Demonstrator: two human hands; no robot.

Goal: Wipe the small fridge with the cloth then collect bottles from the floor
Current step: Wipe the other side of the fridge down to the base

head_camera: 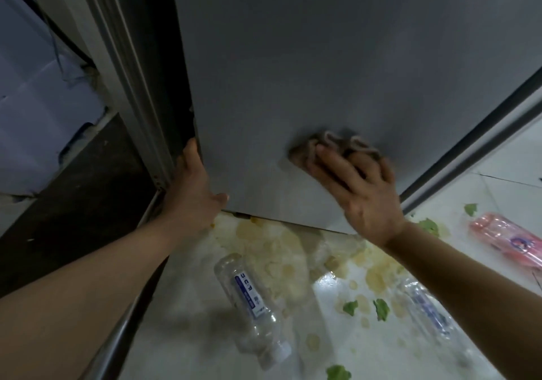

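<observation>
Bottles [252, 309], green scraps [381, 309] and stains litter floor [366, 350] below fridge [322, 71].

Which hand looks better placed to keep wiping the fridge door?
The right hand: it already presses the cloth flat on the fridge door. The left hand is busy gripping the door's edge, steadying it.

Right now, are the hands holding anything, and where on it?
The right hand presses the bunched cloth flat against the fridge door, fingers on its near side. The left hand grips the door's lower left edge.
</observation>
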